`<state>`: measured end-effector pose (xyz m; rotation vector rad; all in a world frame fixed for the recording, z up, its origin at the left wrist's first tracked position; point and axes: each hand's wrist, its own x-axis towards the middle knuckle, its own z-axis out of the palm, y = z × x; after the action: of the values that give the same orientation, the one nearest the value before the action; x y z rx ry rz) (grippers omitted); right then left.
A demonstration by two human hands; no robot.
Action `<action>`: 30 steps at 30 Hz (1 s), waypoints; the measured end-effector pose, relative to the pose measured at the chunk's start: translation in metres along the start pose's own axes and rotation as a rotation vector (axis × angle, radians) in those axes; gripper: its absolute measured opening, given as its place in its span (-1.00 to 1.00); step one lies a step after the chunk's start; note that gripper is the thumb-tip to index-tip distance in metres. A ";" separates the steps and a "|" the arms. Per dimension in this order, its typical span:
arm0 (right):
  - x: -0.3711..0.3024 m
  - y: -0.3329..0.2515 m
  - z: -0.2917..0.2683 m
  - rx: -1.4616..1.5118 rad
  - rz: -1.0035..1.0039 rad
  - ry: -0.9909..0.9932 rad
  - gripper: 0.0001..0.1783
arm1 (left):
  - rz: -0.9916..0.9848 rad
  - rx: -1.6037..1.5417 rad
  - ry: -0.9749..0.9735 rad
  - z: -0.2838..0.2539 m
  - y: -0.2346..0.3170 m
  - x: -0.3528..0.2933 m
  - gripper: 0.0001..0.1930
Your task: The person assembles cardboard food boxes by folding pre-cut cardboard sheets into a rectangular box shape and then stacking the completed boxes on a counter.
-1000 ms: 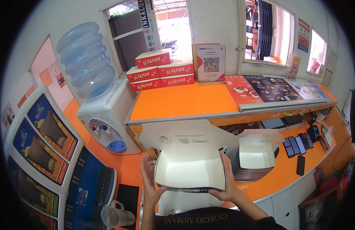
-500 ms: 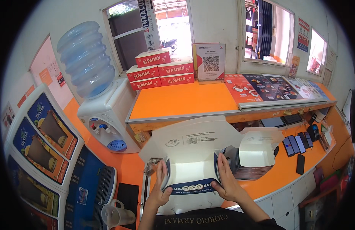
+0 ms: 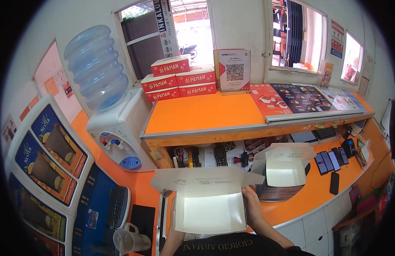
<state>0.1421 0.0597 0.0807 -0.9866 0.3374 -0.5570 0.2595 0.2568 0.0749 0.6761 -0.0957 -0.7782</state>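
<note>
A white cardboard food box (image 3: 210, 213) with its lid flap raised is held low in front of me, near my body. The inside is bare white. My right hand (image 3: 251, 203) grips the box's right wall, fingers bent round the side. Along the left wall lies my left hand (image 3: 174, 234); its fingers are mostly hidden behind the cardboard, but it holds that side. Just right of the box stands a stack of nested open boxes (image 3: 285, 176) of the same kind.
An orange counter (image 3: 201, 113) carries red-and-white boxes (image 3: 180, 77), a code stand (image 3: 233, 70) and menu sheets (image 3: 304, 98). Several phones (image 3: 332, 160) lie at right. To the left are a water dispenser (image 3: 120, 136), a drinks machine (image 3: 56, 158) and a clear pitcher (image 3: 131, 240).
The box has come down and tilted so its inside faces me more. Its lid flap dropped lower, uncovering the shelf under the counter. Both hands moved with it, the left now more hidden.
</note>
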 end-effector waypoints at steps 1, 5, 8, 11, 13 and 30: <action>-0.003 -0.006 0.010 0.002 0.007 -0.002 -0.62 | -0.012 -0.005 0.004 -0.003 0.000 -0.006 -0.71; -0.006 -0.015 0.024 -0.038 0.053 0.148 -0.64 | -0.016 -0.018 0.019 -0.007 0.000 -0.018 -0.74; -0.006 -0.013 0.018 -0.055 0.058 0.121 -0.59 | -0.004 -0.043 0.023 -0.003 -0.002 -0.012 -0.76; -0.005 -0.007 0.007 -0.065 0.064 0.082 -0.56 | 0.008 -0.084 0.022 0.009 -0.004 0.005 -0.79; -0.004 -0.006 0.006 -0.031 0.064 0.066 -0.57 | 0.019 -0.099 0.020 0.015 -0.008 0.015 -0.80; -0.033 -0.085 -0.052 -0.280 -0.209 0.183 -0.66 | -0.038 0.121 -0.058 0.082 -0.050 0.082 -0.79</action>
<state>0.0649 0.0068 0.1273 -1.2530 0.4876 -0.8084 0.2615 0.1326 0.0966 0.7720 -0.1848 -0.8332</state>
